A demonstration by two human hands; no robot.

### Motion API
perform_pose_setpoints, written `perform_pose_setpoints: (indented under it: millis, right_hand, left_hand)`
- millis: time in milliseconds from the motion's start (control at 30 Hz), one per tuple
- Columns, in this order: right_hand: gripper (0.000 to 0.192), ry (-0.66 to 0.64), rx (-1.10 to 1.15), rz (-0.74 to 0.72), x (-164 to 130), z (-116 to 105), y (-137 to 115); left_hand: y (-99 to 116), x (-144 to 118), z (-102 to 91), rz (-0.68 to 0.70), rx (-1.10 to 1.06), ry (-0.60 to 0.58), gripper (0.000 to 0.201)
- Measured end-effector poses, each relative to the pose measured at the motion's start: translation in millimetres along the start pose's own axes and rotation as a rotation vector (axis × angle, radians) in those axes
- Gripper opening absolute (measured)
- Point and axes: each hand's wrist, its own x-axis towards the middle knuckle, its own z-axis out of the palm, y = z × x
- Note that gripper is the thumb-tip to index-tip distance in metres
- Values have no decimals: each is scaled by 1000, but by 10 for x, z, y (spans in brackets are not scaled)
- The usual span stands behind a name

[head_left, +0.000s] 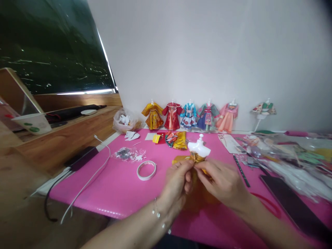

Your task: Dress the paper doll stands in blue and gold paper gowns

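Pinching gold cloth [199,159] tight in left hand [179,177] and right hand [226,180], around a white doll bust [198,148] at four o'clock from the middle, seemingly only partway through, leaving shoulders [206,151] bare, and facing five dressed doll busts [190,116] at twelve o'clock from there.

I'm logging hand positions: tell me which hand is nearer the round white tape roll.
Left. The left hand is to the right of the round white tape roll, with glossy pink tabletop between them; the right hand is farther right, beyond the left hand.
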Motion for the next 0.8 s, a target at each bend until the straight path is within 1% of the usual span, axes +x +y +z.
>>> perform_pose_setpoints:
  millis: [67, 233, 367, 467, 567, 700, 800]
  right_hand:
    - [14, 20, 1, 4, -4, 2, -7]
    - [18, 1, -45, -26, -26, 0, 0]
    - [17, 17, -55, -27, -26, -5, 6]
    - [17, 1, -47, 7, -18, -8, 0]
    - [17, -33, -48, 62, -14, -13, -15]
    - [16, -70, -33, 118, -20, -17, -34]
    - [17, -76, -21, 138, -25, -18, -35]
  left_hand:
    - [-1, -7, 0, 9, 28, 31, 46]
    - [-12, -14, -15, 17, 31, 40, 44]
    - [-30, -24, -25, 19, -48, 49, 30]
    - [-48, -41, -23, 38, -87, 17, 29]
    - [-81, -51, -24, 84, -106, 11, 28]
    - [-144, -49, -39, 156, -79, 23, 27]
    - [-178, -47, -58, 181, -59, 14, 25]
